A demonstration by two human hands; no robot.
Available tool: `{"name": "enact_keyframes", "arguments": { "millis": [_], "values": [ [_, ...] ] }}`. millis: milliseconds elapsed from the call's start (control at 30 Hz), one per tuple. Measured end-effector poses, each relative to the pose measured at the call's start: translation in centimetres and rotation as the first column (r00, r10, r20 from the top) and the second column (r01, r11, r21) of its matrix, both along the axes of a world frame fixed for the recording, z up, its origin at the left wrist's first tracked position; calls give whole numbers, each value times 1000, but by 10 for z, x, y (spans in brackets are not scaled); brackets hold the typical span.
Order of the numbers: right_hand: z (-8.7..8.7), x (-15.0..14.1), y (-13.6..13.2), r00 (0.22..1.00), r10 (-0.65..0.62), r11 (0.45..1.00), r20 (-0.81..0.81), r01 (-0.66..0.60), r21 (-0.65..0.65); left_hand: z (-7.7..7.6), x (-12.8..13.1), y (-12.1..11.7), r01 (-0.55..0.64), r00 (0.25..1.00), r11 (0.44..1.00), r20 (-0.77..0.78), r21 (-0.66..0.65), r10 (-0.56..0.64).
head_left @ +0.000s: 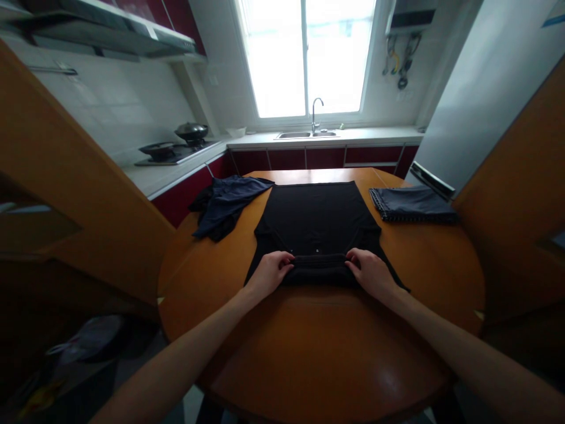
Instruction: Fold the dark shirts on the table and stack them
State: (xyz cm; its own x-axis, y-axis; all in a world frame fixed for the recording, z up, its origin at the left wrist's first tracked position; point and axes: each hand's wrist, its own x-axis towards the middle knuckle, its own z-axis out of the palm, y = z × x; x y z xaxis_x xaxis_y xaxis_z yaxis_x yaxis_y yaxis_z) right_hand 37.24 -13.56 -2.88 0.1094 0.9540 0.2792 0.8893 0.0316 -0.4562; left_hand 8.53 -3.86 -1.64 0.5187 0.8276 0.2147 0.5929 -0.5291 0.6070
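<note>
A black garment, seemingly a shirt [315, 215], lies spread flat on the round wooden table [318, 347], its straight edge toward the window. Its near end forms a collar-like band with a small light mark just beyond it. My left hand [274, 271] pinches the left end of this band between thumb and fingers. At the band's right end, my right hand [367, 270] grips the cloth the same way. Both wrists hang over the near part of the table. The fingertips partly hide the cloth they hold.
Crumpled dark blue and black clothes [229, 203] lie at the table's far left. A folded dark stack of clothing [412, 204] rests at the far right. Beyond stand a counter with a sink [293, 135], a stove with pans [191, 131] and a fridge [481, 88].
</note>
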Motion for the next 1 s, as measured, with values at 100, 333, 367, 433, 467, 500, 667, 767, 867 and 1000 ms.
{"name": "enact_keyframes", "arguments": {
  "millis": [100, 333, 367, 433, 467, 500, 667, 767, 867, 1000],
  "values": [
    [0, -1, -3, 1000, 2, 1000, -7, -2, -12, -2, -3, -2, 19, 1000, 999, -9, 35, -19],
    [-2, -2, -6, 1000, 7, 1000, 29, -8, 17, -12, -5, -2, 45, 998, 996, 28, 73, -48],
    [-3, -2, -6, 999, 15, 999, 45, -16, 29, -13, -5, -2, 49, 998, 995, 24, 82, -51],
    [-4, -1, -7, 997, 24, 998, 79, -29, 51, -13, -6, 0, 53, 999, 992, 2, 117, -54],
    [-4, 0, -7, 996, 24, 998, 91, -29, 57, -11, -5, -1, 60, 998, 988, -18, 141, -58],
    [-5, 0, -7, 995, 19, 998, 97, -25, 58, -8, -4, -2, 66, 997, 983, -44, 173, -59],
    [-2, -7, -7, 994, 3, 999, 113, -8, 49, 16, 20, -28, 243, 958, 896, -239, 372, -160],
    [5, -4, -5, 996, 1, 999, 94, -6, 50, 16, 41, -46, 459, 866, 818, -383, 348, -323],
    [16, 19, -9, 999, -24, 994, -38, 27, 104, 4, 53, -54, 521, 815, 801, -451, 294, -364],
    [28, 61, -35, 976, -104, 967, -189, 144, 211, -8, 55, -51, 520, 811, 809, -454, 272, -369]
  ]
}}
